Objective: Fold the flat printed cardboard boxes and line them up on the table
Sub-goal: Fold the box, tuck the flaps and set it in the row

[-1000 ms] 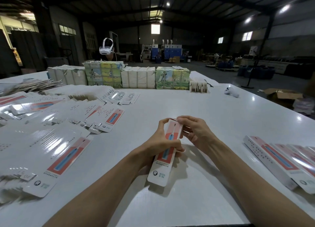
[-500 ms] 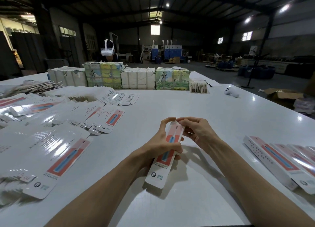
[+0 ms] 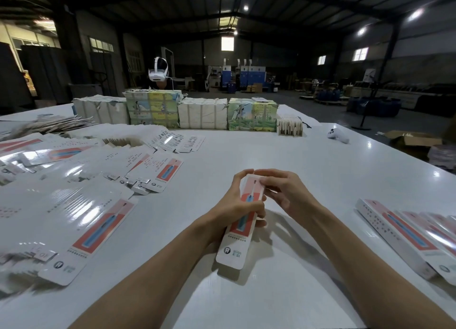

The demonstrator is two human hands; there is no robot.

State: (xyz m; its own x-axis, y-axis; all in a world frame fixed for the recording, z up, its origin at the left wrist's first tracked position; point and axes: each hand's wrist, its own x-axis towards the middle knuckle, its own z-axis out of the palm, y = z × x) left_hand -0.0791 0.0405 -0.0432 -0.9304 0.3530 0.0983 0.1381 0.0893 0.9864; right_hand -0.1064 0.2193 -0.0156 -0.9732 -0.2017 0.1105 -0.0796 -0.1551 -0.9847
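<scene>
Above the white table (image 3: pixel 308 170), the left hand (image 3: pixel 238 209) grips a printed box (image 3: pixel 243 221) around its middle. The right hand (image 3: pixel 287 192) pinches its far end.

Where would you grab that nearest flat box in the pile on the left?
Probably pinch the flat box by its near logo end, coming from the table side on its right: that end juts past the pile, while the rest lies flat among other sheets.
</scene>
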